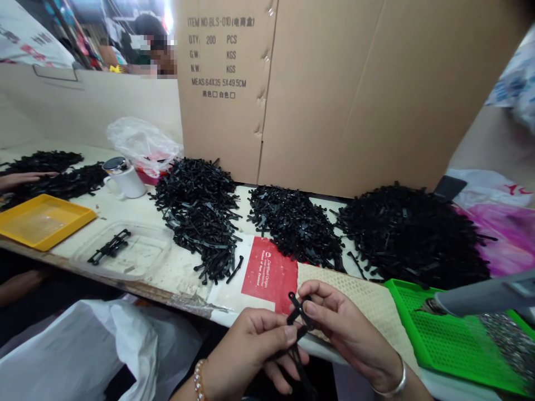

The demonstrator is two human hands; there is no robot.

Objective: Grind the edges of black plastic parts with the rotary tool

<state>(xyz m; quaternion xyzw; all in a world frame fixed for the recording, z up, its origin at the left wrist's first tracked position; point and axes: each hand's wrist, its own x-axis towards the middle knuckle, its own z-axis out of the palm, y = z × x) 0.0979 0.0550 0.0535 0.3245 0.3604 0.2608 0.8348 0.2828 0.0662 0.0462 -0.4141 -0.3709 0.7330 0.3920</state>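
Observation:
Between my two hands, over the table's front edge, is a black plastic linkage (297, 309) of narrow bars that cross each other, with small round holes at the ends. My left hand (263, 340) is closed, its thumb pinching the lower bars; part of the linkage hangs below the fingers. My right hand (340, 317) pinches the upper right bar between thumb and fingertips. Beyond them lie a pile of black crossed parts (296, 223), a left pile of black bars (200, 206) and a large right pile of black bars (412, 234).
A green tray (443, 328) of small metal pieces stands at right, with a grey electric screwdriver (485, 295) across it. At left are a clear tray (150, 248) holding black linkages, a yellow tray (45, 220), a mug (130, 181) and another person's hand (20, 179). A cardboard box (317, 94) rises behind.

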